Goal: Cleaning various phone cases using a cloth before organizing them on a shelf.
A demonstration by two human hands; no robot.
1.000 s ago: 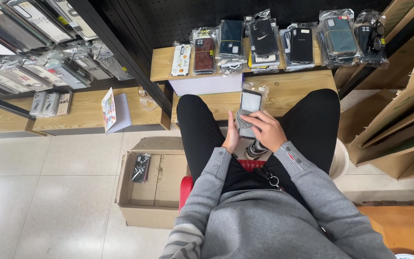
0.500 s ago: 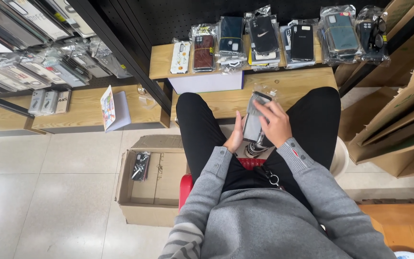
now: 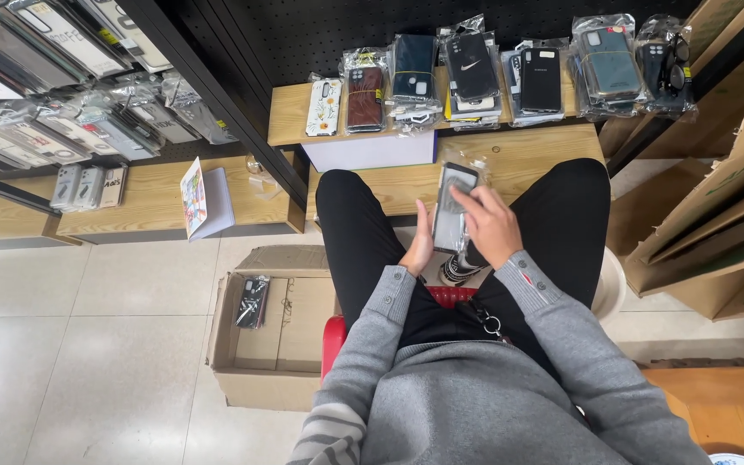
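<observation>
Posture: we are sitting on a red stool (image 3: 334, 337) with our knees apart, looking down at our lap in front of a low wooden shelf (image 3: 527, 157).
Left hand: our left hand (image 3: 418, 250) is cupping the lower left edge of a bagged phone case (image 3: 453, 207), fingers curled against it.
Right hand: our right hand (image 3: 492, 226) is lying over the right side of the same case, fingers spread across its face and closed around its edge.
Bagged phone case: we are holding it upright between our knees, just in front of the shelf edge; it is dark and wrapped in clear plastic.
Shelf top: a row of packaged phone cases (image 3: 475, 69) is standing along the upper step (image 3: 290, 116), leaning against a black pegboard (image 3: 320, 34).
White box: a white box (image 3: 372, 151) is sitting under that upper step.
Floor to our left: an open cardboard box (image 3: 273, 336) is resting on the tiles just beside our left leg, with a single packaged case (image 3: 252, 301) lying inside it.
Far left: more packaged cases (image 3: 45, 77) are hanging and lying on a second rack, and a small booklet (image 3: 201, 198) is standing on the low shelf there.
Right side: flattened cardboard sheets (image 3: 716, 215) are leaning against the wall.
</observation>
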